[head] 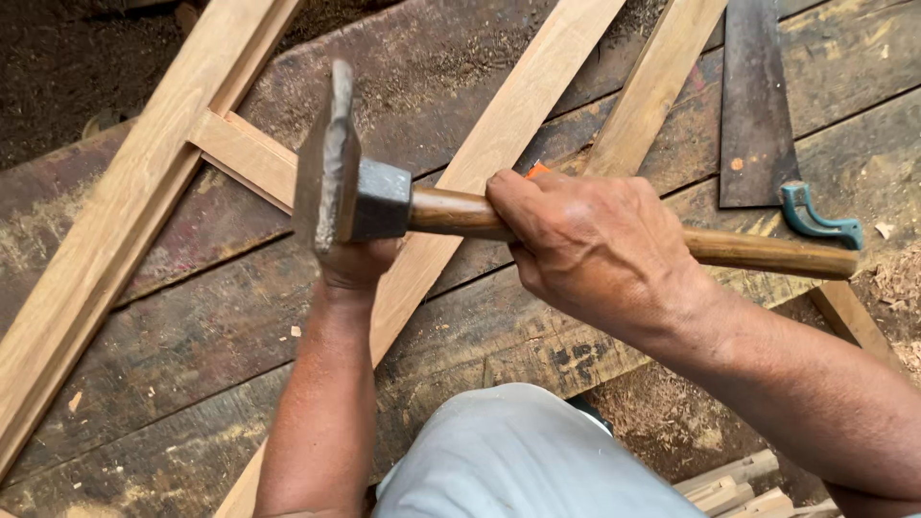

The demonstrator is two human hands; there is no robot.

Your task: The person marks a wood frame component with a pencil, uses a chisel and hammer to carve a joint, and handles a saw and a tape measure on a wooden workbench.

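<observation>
A hammer [384,197] with a dark, worn steel head and brown wooden handle is lying level above a pale wooden slat [499,144], which is running diagonally across the dark plank tabletop [192,336].

Saw [755,105] right of frame [240,153]

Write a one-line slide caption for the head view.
Right hand grips a hammer above a wooden frame; left hand sits beneath its head.
</observation>
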